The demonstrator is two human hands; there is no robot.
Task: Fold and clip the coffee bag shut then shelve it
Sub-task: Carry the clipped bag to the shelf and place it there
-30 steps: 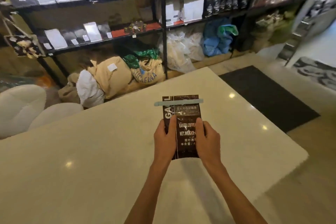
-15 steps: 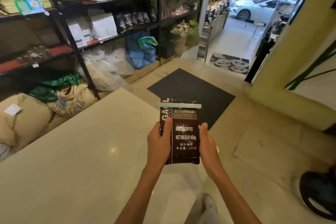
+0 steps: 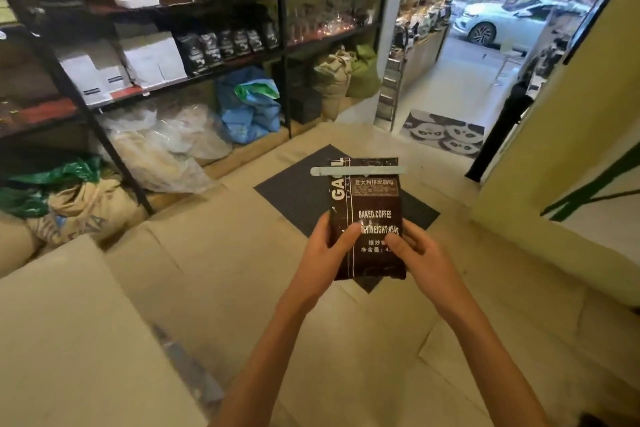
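Observation:
A dark brown coffee bag point(image 3: 367, 198) with white lettering is held upright in front of me, over the floor. A pale green clip point(image 3: 358, 170) runs across its folded top and sticks out on both sides. My left hand point(image 3: 329, 246) grips the bag's lower left edge, thumb on the front. My right hand point(image 3: 420, 256) grips the lower right edge the same way. A black metal shelf unit point(image 3: 282, 55) stands at the back left, with several small dark coffee bags point(image 3: 227, 45) on its middle shelf.
The pale table corner point(image 3: 69, 340) lies at the lower left. Burlap and plastic sacks point(image 3: 162, 146) are piled under the shelves. A dark floor mat point(image 3: 298, 194) is below the bag. White boxes point(image 3: 145, 59) and kettles fill other shelves. An open doorway point(image 3: 485, 55) is ahead right.
The view has swung right and moved off the table, and the bag has come along in both hands. The shelves are closer now. The grip on the bag is unchanged.

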